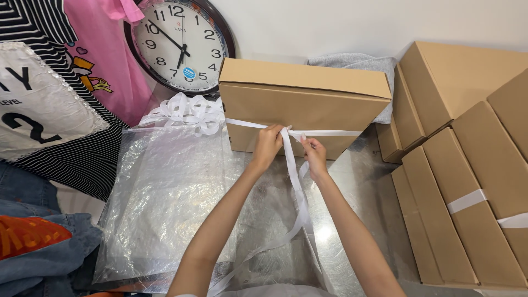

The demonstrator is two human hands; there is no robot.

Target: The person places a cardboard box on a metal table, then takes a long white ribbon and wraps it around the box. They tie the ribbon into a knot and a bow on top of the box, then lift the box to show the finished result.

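Observation:
A flat brown cardboard box (302, 102) stands tilted on its edge at the middle of the table. A white ribbon (330, 133) runs across its front face. My left hand (268, 144) pinches the ribbon at the box's front, and my right hand (314, 154) grips the ribbon just to its right. Both hands touch the box's lower front. Loose white ribbon ends (300, 203) hang down from my hands toward me. A bundle of white ribbon (184, 113) lies left of the box.
A clear plastic bag (165, 203) covers the shiny table surface. A round wall clock (179, 44) leans behind. Clothes (49, 110) lie at the left. Several brown boxes (467, 181), some tied with white ribbon, are stacked at the right. Grey cloth (357, 60) lies behind the box.

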